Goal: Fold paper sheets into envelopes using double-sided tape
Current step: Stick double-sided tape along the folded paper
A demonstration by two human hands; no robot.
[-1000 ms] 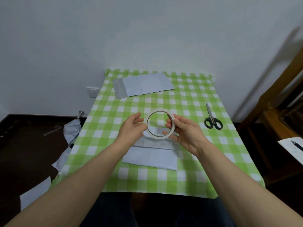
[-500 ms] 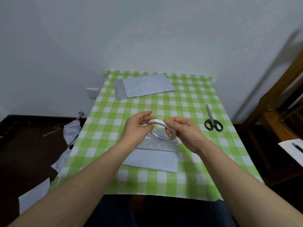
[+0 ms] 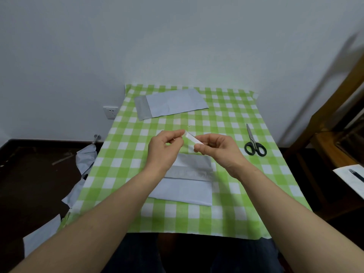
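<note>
**Hands pinch tape above a half-folded sheet**

Hands meet in mid-air over a green-and-white checked tablecloth. The person's right hand grips the double-sided tape, which shows as a slanted white band. The fingertips of the left hand pinch its upper end. Whether a strip has been pulled free cannot be told from here. Directly beneath the wrists, a pale blue folded paper sheet lies flat on the cloth, its upper flap turned down. A second folded sheet rests at the far edge near the wall. Black-handled scissors lie closed to the right, well apart from the hands. Paper scraps sit on the dark floor at left.
</note>
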